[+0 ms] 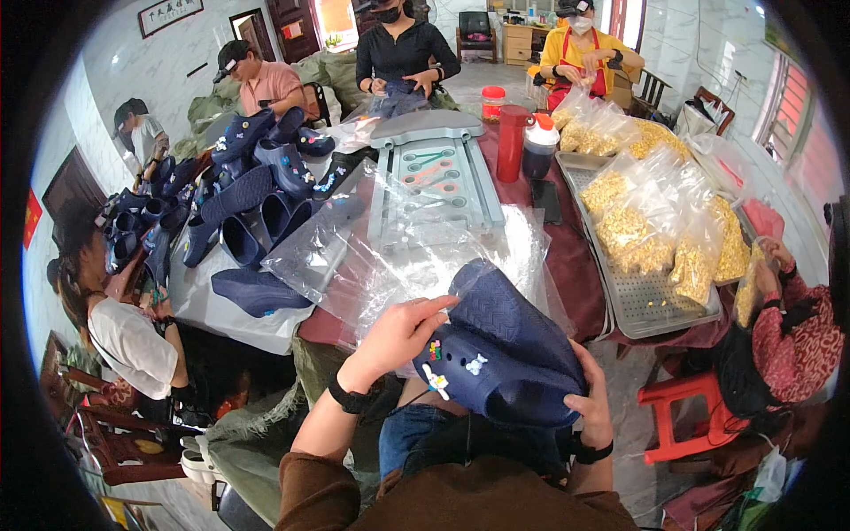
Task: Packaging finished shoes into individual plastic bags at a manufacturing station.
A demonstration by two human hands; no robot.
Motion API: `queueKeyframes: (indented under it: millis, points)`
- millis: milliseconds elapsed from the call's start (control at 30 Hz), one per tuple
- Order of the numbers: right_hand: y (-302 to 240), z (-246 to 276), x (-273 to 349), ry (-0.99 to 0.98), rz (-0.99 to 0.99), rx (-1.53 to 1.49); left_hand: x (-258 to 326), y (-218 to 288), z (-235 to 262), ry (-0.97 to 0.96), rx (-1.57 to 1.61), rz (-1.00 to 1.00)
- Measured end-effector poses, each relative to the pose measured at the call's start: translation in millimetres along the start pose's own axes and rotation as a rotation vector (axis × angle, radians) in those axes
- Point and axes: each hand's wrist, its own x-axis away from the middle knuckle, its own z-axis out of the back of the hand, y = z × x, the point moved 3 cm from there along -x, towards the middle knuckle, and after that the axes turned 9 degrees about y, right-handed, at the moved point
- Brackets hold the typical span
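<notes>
A heap of navy shoes (243,199) crowds a white-covered table (274,326), near a clear plastic bag (314,252). A person's left hand (405,334) has its fingertips at the toe end of a charm-dotted pair of navy clogs (482,365); whether they pinch cannot be told. The pair sits raised before the person's body, its heel end clasped in the right hand (595,403), thumb on the rim. At right, bagged yellow kernels (633,234) fill much of a metal tray (664,316).
</notes>
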Motion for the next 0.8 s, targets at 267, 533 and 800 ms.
queueKeyframes:
  millis: [267, 533, 800]
  points:
    - [15.2, -5.6, -1.0, 0.058, -0.013, -0.085, 15.0, 31.4, -7.7, 0.264, -0.228, -0.163]
    - [38.3, -8.8, -0.3, 0.121, 0.194, 0.170, 22.0, 45.0, -31.9, 0.414, -0.152, -0.270]
    - [15.7, -17.8, 2.2, -0.072, 0.607, 0.643, 16.5, 50.7, -34.7, 0.311, -0.117, -0.213]
